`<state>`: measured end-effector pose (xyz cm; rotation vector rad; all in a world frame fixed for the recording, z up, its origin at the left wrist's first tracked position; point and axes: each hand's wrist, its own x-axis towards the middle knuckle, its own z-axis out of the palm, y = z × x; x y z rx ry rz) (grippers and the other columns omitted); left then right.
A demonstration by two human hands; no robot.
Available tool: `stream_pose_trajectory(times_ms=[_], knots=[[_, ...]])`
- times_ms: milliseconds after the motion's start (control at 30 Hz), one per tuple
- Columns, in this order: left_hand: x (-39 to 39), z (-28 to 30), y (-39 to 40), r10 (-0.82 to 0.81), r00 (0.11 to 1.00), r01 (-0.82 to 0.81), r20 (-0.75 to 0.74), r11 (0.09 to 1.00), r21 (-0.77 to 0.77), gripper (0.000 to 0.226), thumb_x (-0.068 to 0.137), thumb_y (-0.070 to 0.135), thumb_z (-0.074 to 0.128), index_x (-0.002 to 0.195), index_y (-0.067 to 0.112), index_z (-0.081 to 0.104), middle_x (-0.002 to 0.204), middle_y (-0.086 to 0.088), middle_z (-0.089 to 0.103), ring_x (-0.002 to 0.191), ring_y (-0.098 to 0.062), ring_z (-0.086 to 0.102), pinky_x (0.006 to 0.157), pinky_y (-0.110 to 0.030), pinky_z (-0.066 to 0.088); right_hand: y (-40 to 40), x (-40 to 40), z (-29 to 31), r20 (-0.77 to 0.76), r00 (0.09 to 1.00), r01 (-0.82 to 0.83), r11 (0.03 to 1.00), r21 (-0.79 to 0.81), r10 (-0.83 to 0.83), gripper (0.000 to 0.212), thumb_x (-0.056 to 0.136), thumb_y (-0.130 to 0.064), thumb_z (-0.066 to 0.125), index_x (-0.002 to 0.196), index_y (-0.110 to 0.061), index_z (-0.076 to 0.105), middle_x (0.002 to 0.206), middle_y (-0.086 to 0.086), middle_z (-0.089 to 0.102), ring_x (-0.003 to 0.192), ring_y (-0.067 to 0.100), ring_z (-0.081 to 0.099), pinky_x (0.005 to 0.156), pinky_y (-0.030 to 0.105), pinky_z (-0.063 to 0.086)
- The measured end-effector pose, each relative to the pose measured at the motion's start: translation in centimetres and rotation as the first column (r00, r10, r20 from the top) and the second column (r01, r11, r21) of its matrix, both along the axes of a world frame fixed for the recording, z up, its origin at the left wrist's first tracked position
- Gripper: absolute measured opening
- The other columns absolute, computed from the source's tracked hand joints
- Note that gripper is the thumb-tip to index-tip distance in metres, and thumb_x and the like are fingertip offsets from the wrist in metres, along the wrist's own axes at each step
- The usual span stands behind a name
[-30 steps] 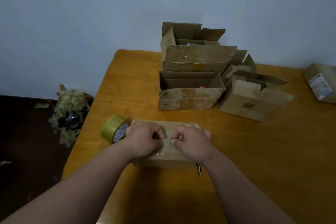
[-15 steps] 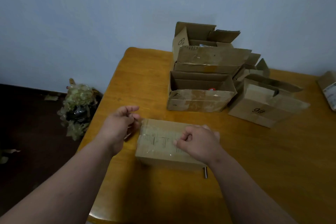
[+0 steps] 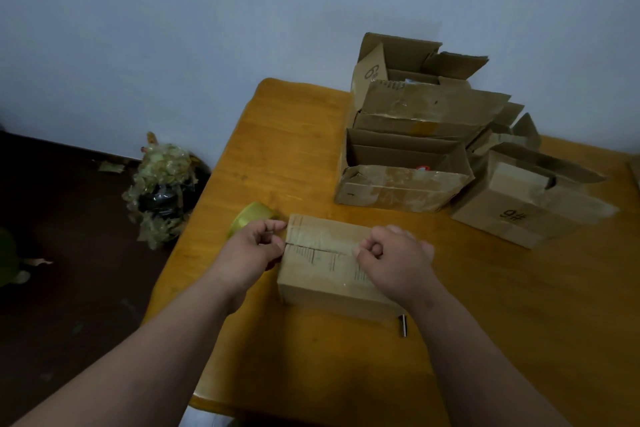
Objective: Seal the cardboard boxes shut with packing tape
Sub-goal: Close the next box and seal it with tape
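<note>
Both hands, left [image 3: 254,250] and right [image 3: 393,258], curled, press the closed box [image 3: 325,263].

A handwritten "9#" stands upside down on the near side of the open cardboard box at the right [image 3: 516,215]. A handwritten mark that reads as a tilted "6", with a smaller sign after it too unclear to tell, stands on the raised left flap of the rearmost open box [image 3: 372,72]. The closed box at the front [image 3: 329,260] bears faint printed lines on its top, too small to read
</note>
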<state>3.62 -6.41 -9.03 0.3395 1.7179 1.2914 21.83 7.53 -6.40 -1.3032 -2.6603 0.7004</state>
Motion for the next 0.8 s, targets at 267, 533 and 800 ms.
stream_pose_trajectory(times_ms=[267, 533, 800], knots=[[-1.0, -1.3, -0.8, 0.142, 0.984, -0.145, -0.109, 0.989, -0.019, 0.017, 0.098, 0.010, 0.055, 0.101, 0.022, 0.066, 0.089, 0.001, 0.067, 0.076, -0.010, 0.060, 0.064, -0.021, 0.047, -1.3, -1.6, 0.2, -0.090, 0.996, 0.010, 0.991, 0.131, 0.001, 0.019, 0.090, -0.030, 0.060, 0.072, -0.028, 0.054, 0.074, -0.010, 0.046, 0.080, 0.013, 0.044, 0.079, 0.034, 0.024], [-4.1, -2.8, -2.1, 0.264, 0.852, -0.356, -0.452, 0.925, -0.131, 0.038, 0.094, 0.017, 0.062, 0.131, 0.022, 0.055, 0.115, -0.001, 0.055, 0.084, -0.017, 0.056, 0.060, -0.030, 0.043, -2.4, -4.2, 1.1, -0.135, 0.990, -0.008, 0.984, 0.180, 0.033, 0.010, 0.089, -0.028, 0.061, 0.079, -0.028, 0.060, 0.081, -0.012, 0.052, 0.086, 0.011, 0.046, 0.081, 0.033, 0.023], [-5.6, -5.2, -1.9, 0.206, 0.891, -0.310, -0.405, 0.927, -0.210, 0.049, 0.094, 0.010, 0.054, 0.140, 0.022, 0.049, 0.139, -0.008, 0.050, 0.090, -0.012, 0.051, 0.064, -0.031, 0.043, -2.0, -6.1, 1.4, -0.132, 0.991, -0.012, 0.993, 0.115, 0.028, 0.008, 0.091, -0.029, 0.058, 0.084, -0.030, 0.061, 0.084, -0.013, 0.054, 0.087, 0.010, 0.048, 0.082, 0.035, 0.029]])
